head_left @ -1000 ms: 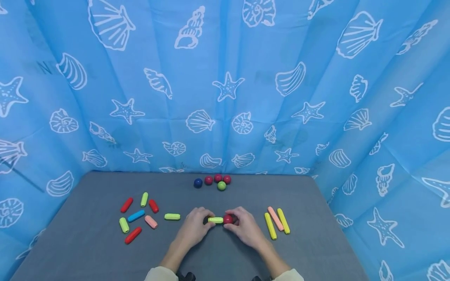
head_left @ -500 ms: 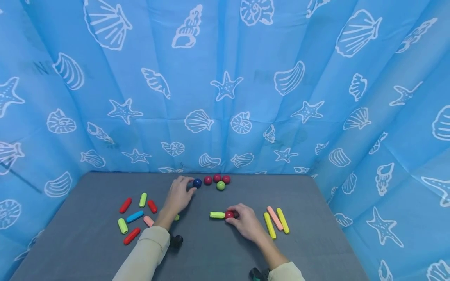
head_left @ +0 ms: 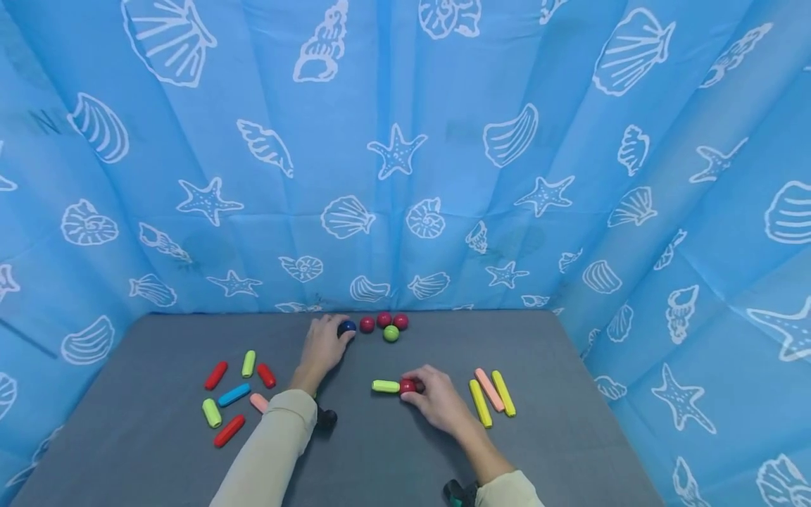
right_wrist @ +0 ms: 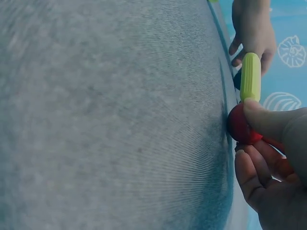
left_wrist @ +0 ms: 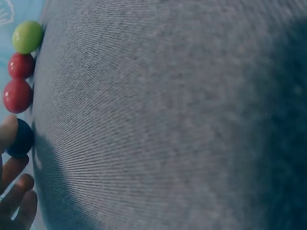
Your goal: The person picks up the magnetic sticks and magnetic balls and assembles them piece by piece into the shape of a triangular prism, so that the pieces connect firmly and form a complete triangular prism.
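Note:
At the back of the table my left hand has its thumb and fingers around a dark blue ball. The left wrist view shows the thumb on one side of this ball and fingertips on the other. My right hand grips a red ball between thumb and fingers, near the middle of the table. A short yellow-green stick sticks out to the left from the red ball, end against it. The right wrist view shows the thumb tip where ball and stick meet.
Right of the blue ball sit several red balls and a green ball. Short red, green, blue and pink sticks lie scattered at the left. Two longer yellow sticks flank a pink one at the right. A blue shell-patterned curtain hangs behind.
My left hand has let go of the yellow-green stick and reached back and left to take the blue ball. My right hand keeps hold of the red ball, the stick still on it.

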`<state>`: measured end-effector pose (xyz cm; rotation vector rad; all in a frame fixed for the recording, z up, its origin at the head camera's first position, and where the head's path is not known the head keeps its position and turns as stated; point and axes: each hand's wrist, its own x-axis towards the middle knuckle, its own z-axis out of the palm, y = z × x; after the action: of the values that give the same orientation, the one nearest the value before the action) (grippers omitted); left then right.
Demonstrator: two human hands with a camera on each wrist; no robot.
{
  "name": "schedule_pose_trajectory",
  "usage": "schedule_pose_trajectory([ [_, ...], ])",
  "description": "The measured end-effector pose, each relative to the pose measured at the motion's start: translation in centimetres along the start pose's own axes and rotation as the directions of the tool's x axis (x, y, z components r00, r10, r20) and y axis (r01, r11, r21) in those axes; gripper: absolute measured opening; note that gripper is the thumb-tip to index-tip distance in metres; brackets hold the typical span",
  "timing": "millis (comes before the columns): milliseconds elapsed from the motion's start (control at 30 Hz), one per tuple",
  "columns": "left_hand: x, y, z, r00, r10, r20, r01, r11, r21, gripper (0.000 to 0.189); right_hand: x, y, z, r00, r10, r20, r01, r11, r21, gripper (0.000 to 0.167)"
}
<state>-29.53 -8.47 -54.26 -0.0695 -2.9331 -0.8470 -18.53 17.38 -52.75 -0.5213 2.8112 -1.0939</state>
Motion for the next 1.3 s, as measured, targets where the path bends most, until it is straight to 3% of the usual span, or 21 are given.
schedule_pose_trajectory([
  [200,-1.0,0.2,-0.6,0.999,0.008,-0.034,-0.010,0.998,-0.055,0.038,-0.1,0.0,0.1,1.000,0.005,0.007,-0.005,1.000,0.009,0.034],
  [400,-3.9,0.7,-1.8,0.998,0.050,-0.045,-0.057,0.986,-0.160,0.041,-0.2,0.0,0.3,1.000,0.003,0.001,-0.003,1.000,0.004,0.033],
  [567,-7.1,1.1,-2.0,0.998,0.065,0.018,-0.061,0.981,-0.182,0.042,-0.5,0.1,0.5,1.000,0.004,-0.008,-0.004,1.000,-0.020,0.033],
  [833,-11.1,1.6,-1.4,0.988,-0.012,0.152,0.050,0.968,-0.248,0.034,-0.8,0.1,0.2,1.000,0.014,-0.007,-0.014,1.000,-0.020,0.034],
  [1000,-11.8,1.7,-0.7,0.986,-0.025,0.162,0.068,0.962,-0.265,0.032,-0.4,-0.3,0.0,1.000,0.009,-0.010,-0.009,1.000,-0.028,0.034],
  [1300,-12.0,2.2,0.2,0.991,-0.028,0.134,0.056,0.976,-0.209,0.033,0.0,-0.7,0.2,1.000,-0.009,-0.005,0.009,0.998,-0.061,0.033],
])
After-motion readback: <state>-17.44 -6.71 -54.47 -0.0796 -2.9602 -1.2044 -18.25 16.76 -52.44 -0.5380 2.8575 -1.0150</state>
